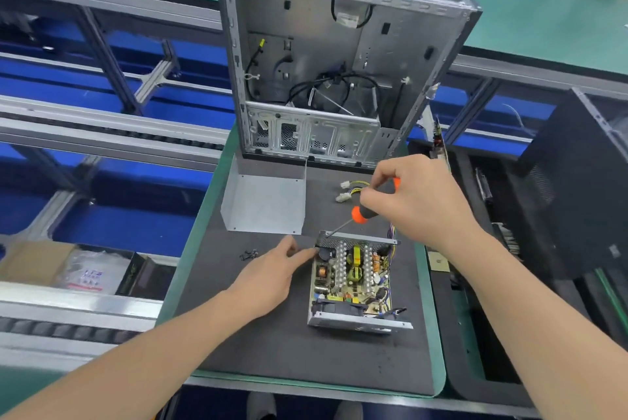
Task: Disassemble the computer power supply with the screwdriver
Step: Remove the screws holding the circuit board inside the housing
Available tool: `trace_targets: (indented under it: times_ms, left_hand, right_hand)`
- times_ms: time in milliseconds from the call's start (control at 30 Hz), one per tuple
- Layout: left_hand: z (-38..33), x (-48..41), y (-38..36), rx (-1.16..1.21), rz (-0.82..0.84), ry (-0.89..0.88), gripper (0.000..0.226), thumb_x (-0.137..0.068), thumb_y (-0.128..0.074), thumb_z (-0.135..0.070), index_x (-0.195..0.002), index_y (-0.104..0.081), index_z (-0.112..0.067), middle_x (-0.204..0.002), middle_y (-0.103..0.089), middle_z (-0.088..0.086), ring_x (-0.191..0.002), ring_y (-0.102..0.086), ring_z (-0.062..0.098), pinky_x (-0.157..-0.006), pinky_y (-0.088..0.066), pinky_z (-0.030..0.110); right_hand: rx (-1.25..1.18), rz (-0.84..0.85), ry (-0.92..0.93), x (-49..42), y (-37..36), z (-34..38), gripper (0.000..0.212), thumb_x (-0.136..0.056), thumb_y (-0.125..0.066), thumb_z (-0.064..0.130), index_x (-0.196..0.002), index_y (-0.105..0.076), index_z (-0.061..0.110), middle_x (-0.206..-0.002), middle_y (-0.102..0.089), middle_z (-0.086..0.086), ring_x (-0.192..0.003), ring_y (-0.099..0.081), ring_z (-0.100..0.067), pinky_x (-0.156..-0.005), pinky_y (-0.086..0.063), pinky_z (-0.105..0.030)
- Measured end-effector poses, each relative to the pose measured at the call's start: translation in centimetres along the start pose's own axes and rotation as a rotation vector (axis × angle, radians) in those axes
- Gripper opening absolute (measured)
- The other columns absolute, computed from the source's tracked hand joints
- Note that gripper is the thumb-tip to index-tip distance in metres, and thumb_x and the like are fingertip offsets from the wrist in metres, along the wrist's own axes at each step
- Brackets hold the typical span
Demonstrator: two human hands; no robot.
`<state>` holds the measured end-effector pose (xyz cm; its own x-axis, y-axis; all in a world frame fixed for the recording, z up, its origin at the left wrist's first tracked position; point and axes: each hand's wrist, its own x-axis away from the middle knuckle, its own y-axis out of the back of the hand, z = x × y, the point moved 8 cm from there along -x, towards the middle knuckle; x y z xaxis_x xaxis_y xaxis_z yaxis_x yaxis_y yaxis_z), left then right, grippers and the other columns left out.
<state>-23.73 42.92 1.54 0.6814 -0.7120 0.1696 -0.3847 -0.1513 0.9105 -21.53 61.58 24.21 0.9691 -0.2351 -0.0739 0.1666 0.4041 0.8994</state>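
left edge of worktop (272, 334): small heap of dark screws (248, 254), loose, just beside the left hand (272, 270). bent metal cover (265, 202) lies flat behind them, already off.

left hand: fingers fairly straight, tips against the far-left corner of the power supply (353, 280), bracing it, gripping nothing.

power supply: sits mid-worktop, open on top, circuit board and coils exposed, cables trailing off its far-right side.

screwdriver (360, 212): orange-and-black handle, shaft slanting down-left to the far rim of the unit. tip seems to meet a corner screw, though the head is too small to make out.

right hand (418, 202): fingers wrapped round the handle, gripping it from above.

behind: gutted computer case (339, 63), standing upright.

to do the step well: bring the shaft closer to square with the screw, since a slant invites slipping. press down before turning. keep the left hand's brace firm and its fingertips out of the tip's path. drop the freed screw with the heap.
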Motion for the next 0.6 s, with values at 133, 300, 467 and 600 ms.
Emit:
trace_targets:
  times_ms: [133,300,467,600]
  left_hand:
    - [0.1,-0.7,0.0,-0.011,0.008,0.012,0.079,-0.091,-0.05,0.001,-0.152,-0.028,-0.045,-0.123,-0.035,0.0,-0.075,-0.037,0.019,-0.059,-0.032,0.03]
    - [1.0,-0.6,0.0,0.051,-0.001,-0.046,0.075,-0.094,-0.048,0.0,-0.152,-0.035,-0.047,-0.113,-0.032,-0.006,-0.062,-0.035,0.016,-0.061,-0.035,0.032]
    - [2.1,-0.7,0.6,0.274,-0.089,-0.022,0.052,-0.098,-0.047,-0.006,-0.137,-0.058,-0.038,-0.105,-0.034,-0.013,-0.08,-0.054,0.014,-0.074,-0.048,0.029]
    - [3.0,-1.3,1.3,0.401,-0.209,0.063,0.033,-0.101,-0.053,-0.012,-0.123,-0.073,-0.026,-0.099,-0.053,-0.015,-0.084,-0.054,0.006,-0.086,-0.051,0.029]
  right_hand:
    - [0.036,-0.005,0.054,-0.1,0.0,1.3,0.019,-0.064,-0.071,0.048,-0.062,-0.063,0.031,-0.046,-0.051,0.006,-0.05,-0.047,-0.01,-0.042,-0.029,-0.024]
    - [0.144,0.143,0.184,-0.5,-2.9,4.7,0.019,-0.07,-0.072,0.043,-0.074,-0.064,0.027,-0.061,-0.06,0.011,-0.063,-0.056,-0.01,-0.058,-0.051,-0.03]
    - [0.291,0.237,0.265,-1.3,-6.6,6.2,0.014,-0.07,-0.069,0.034,-0.078,-0.059,0.027,-0.075,-0.065,0.005,-0.077,-0.061,-0.029,-0.06,-0.047,-0.03]
    - [0.26,0.276,0.257,-1.7,-8.1,6.0,0.016,-0.074,-0.07,0.033,-0.079,-0.055,0.031,-0.081,-0.063,0.002,-0.082,-0.058,-0.028,-0.059,-0.044,-0.031]
